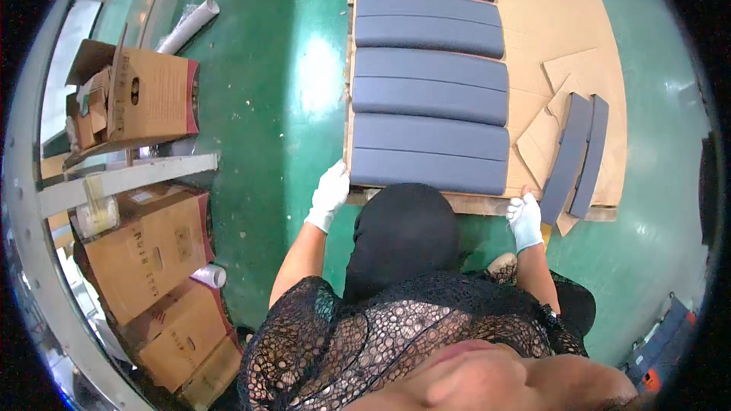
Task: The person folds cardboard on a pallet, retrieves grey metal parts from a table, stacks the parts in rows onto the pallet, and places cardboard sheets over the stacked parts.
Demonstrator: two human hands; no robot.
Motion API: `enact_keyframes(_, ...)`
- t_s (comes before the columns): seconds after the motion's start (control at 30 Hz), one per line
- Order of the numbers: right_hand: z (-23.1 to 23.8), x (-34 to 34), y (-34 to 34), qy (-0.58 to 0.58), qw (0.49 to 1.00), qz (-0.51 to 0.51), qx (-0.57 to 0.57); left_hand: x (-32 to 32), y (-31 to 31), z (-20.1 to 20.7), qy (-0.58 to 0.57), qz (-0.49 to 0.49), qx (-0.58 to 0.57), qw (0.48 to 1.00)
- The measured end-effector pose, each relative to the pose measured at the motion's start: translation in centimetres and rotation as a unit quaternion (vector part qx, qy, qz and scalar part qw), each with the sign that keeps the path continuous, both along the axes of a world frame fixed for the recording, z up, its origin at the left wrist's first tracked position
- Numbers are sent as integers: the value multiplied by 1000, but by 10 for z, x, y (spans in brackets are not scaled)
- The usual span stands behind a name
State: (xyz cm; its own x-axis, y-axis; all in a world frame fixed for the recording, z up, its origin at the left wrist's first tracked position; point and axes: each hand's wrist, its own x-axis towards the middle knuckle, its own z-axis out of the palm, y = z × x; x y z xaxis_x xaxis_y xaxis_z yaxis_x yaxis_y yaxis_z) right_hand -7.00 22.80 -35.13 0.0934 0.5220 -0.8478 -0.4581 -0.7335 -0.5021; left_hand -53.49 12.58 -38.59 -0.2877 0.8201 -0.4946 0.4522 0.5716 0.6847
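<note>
Several dark blue-grey padded panels (430,154) lie in a column on a tan cardboard sheet (548,19), the nearest one close to the sheet's front edge. My left hand (330,196), in a white glove, is closed at the front left corner of the sheet, with its fingertips along the edge. On the other side my right hand (525,221) wears a pale glove, bare at a fingertip. Its fingers curl at the front edge, just right of the nearest panel. What lies beneath the fingers of both hands is partly hidden. My knee (407,224) is bent between them.
Two narrow dark strips (567,156) and loose cardboard pieces (544,133) lie right of the panels. A wooden pallet (480,204) shows under the sheet. Cardboard boxes (156,95) stand on a metal rack (141,181) at left, near a white roll (190,24). The floor (266,106) is green.
</note>
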Motion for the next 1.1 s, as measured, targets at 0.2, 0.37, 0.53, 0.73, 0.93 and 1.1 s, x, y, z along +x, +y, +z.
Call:
enact_keyframes(0.2, 11, -8, 3, -29, 999, 12, -31, 1, 14, 15, 80, -66, -46, 994)
enact_keyframes(0.37, 7, 0, 1, 23, 1000, 12, -16, 5, 24, 31, 124, -104, -40, 986)
enact_keyframes(0.53, 5, -1, 0, -1, 999, 30, -29, 11, 21, 38, 124, -65, -11, 990)
enact_keyframes(0.73, 8, -3, -2, 14, 999, 20, -36, 6, 27, 46, 130, -101, -57, 985)
enact_keyframes(0.93, 35, -5, 12, -47, 991, 98, -72, -5, 40, 58, 164, -171, -66, 969)
enact_keyframes(1.1, 75, -21, 34, -172, 891, 415, -66, 3, 42, 66, 210, -162, -76, 961)
